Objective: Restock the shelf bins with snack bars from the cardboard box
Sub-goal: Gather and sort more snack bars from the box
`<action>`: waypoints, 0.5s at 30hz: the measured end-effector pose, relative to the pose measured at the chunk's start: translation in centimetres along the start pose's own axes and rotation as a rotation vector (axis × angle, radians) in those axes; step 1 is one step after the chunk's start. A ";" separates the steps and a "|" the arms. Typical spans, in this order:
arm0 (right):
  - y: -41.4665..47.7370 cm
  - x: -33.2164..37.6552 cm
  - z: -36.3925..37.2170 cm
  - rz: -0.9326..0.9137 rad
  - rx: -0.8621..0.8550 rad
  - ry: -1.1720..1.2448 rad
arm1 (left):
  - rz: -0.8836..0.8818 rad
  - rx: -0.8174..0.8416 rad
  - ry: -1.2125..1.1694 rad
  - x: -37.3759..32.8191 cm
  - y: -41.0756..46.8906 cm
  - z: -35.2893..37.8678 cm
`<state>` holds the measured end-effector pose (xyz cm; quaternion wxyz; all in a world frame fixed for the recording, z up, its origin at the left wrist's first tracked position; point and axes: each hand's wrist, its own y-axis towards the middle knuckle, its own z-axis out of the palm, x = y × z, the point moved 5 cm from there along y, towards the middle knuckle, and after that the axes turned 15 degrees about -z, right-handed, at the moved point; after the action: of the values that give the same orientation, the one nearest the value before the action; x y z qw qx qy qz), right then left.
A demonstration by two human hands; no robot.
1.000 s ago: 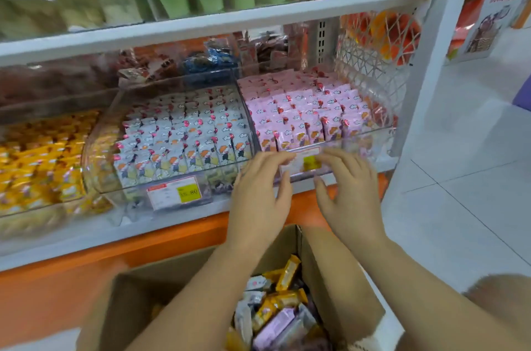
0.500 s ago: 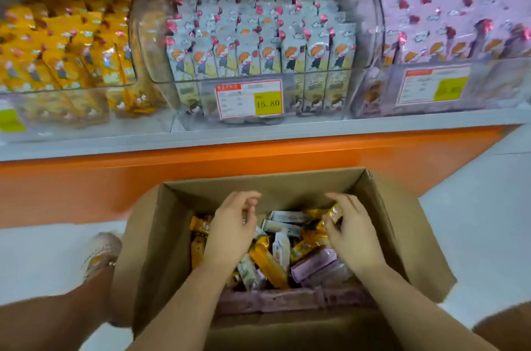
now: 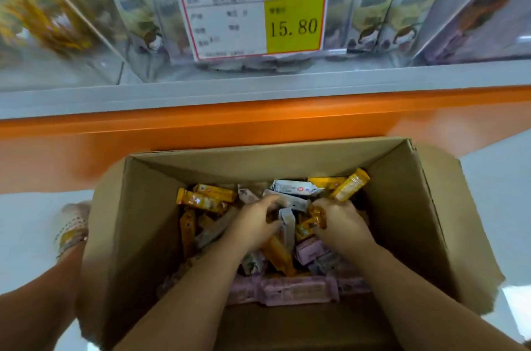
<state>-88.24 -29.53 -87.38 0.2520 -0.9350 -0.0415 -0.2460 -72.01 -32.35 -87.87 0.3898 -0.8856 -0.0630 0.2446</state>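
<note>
Snack bars [image 3: 207, 201] in yellow, grey and purple wrappers lie heaped in an open cardboard box [image 3: 138, 235] on the pale floor [image 3: 28, 221], below clear shelf bins [image 3: 402, 5] packed with cartons. Both hands are deep in the box: the left hand [image 3: 254, 225] has its fingers curled round a grey bar [image 3: 288, 225], and the right hand [image 3: 343, 225] grips a yellow bar [image 3: 352, 185]. A price tag [image 3: 253, 11] on the middle bin reads 15.80.

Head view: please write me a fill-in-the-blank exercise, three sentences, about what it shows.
1. The left hand and right hand grip bars inside the cardboard ____.
2. The price tag reads ____.
3. The band under the shelf is coloured ____.
Missing words: box; 15.80; orange.
</note>
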 end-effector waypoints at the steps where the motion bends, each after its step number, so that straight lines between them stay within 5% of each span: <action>1: 0.1 0.0 0.0 -0.004 -0.004 0.005 | 0.003 0.024 0.012 -0.2 0.1 0.3; 6: 0.0 1.1 0.0 -0.073 -0.027 -0.058 | -0.001 0.057 -0.080 -0.1 0.0 0.1; 11: 0.6 3.5 1.2 -0.233 0.153 -0.212 | -0.061 -0.086 -0.091 2.6 0.0 -4.1; 15: 0.8 3.5 1.6 -0.200 0.151 -0.205 | -0.178 0.028 0.009 5.8 -0.3 -4.6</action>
<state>-84.31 -29.66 -87.24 0.2904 -0.9248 -0.1783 -0.1693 -64.74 -33.45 -87.23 0.4228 -0.8720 -0.1363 0.2056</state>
